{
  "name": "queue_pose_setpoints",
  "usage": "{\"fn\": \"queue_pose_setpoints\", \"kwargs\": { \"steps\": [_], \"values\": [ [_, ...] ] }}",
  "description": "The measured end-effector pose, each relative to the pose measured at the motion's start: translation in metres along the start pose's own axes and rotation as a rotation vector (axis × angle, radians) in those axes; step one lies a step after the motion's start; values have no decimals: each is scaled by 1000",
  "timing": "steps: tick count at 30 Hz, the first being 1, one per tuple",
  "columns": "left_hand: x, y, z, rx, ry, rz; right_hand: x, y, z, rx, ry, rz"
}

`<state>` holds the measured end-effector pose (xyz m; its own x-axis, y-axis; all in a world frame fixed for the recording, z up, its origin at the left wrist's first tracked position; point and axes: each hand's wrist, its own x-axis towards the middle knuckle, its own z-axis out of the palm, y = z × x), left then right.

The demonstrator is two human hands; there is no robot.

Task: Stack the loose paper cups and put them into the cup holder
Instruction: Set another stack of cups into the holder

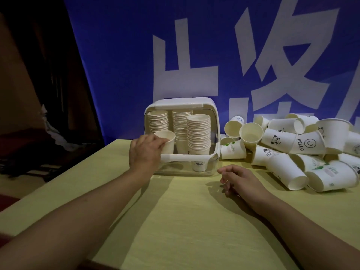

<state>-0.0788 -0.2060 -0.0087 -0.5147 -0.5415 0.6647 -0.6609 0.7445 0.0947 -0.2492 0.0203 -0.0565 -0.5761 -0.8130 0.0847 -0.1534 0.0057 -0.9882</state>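
The left hand [145,151] grips a single paper cup [167,141] by its rim, upright, at the front left of the cup holder [211,112], in front of a tall stack [158,121]. Two more stacks [198,133] stand inside. The right hand [241,179] rests on the table [175,221], fingers loosely curled, apparently empty. Loose cups [292,149] lie heaped right of the holder.
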Motion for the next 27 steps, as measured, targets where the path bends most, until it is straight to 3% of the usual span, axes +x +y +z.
{"fn": "queue_pose_setpoints", "kwargs": {
  "steps": [3,8,14,19,24,27],
  "values": [
    [0,1,6,119,-104,-54,0,0,0,-1,-7,0],
    [1,1,9,85,-177,-118,0,0,0,-23,-14,-4],
    [-5,40,3,-407,41,-91,1,2,1,8,13,10],
    [10,86,3,-703,-102,-261,3,3,2,38,15,6],
    [23,114,12,-617,-248,-382,7,6,1,31,4,-3],
    [27,121,18,-531,-236,-398,8,8,0,32,-4,2]
  ]
}}
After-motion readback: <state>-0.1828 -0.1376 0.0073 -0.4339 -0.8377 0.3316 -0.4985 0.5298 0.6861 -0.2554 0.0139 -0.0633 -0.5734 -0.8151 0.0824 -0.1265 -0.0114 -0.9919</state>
